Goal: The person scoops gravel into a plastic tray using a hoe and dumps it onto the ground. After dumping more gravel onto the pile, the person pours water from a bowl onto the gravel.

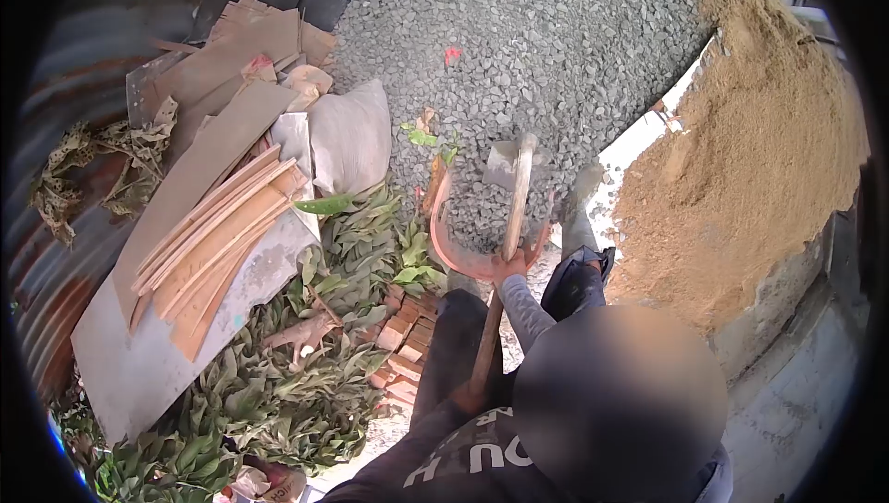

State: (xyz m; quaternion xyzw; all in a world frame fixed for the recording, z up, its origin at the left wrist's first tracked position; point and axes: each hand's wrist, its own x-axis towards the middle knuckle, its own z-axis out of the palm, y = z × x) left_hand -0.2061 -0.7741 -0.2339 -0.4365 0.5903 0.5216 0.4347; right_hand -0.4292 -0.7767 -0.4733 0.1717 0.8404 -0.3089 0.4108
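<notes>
A hoe with a long wooden handle (492, 322) slants up from my body, and its flat metal blade (501, 163) lies on the grey gravel (537, 49). My right hand (508, 268), below a grey sleeve, is closed around the handle near its middle. Lower down, by my waist, my left hand (469, 398) wraps the handle, partly in shadow. An orange-red pan (451, 248) with a curved rim sits in front of my feet, with gravel inside it. The handle passes over its near rim. A round blurred patch hides the lower right, including part of my right arm.
Brown sand (741, 188) is heaped at right beside a pale board (630, 146). Left are wooden planks (222, 234), a full white sack (350, 137) and corrugated metal sheets (65, 290). Leafy branches (287, 383) and broken bricks (407, 336) lie near my left leg.
</notes>
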